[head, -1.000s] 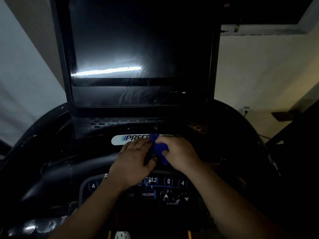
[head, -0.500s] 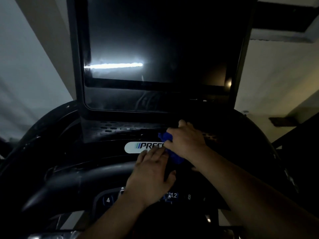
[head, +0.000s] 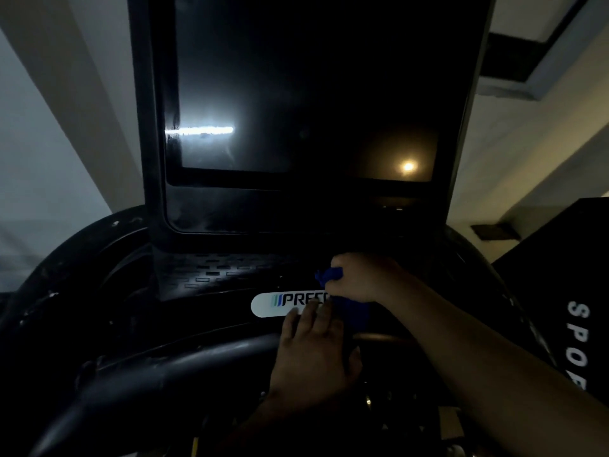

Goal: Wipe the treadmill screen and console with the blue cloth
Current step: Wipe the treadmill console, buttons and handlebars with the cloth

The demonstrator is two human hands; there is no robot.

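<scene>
The right hand (head: 362,278) clenches the bunched blue cloth (head: 351,311), apparently to wipe the console (head: 211,272), while the left hand (head: 313,354), at seven o'clock, rests with fingers (head: 311,313) released, likely bracing.

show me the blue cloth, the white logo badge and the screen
blue cloth (head: 354,310): head view, its hanging lower fold
white logo badge (head: 286,304): head view, its printed middle
screen (head: 303,94): head view, dark glass centre

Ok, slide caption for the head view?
Right hand grips crumpled blue cloth on black treadmill console; left hand flat beside it.
</scene>
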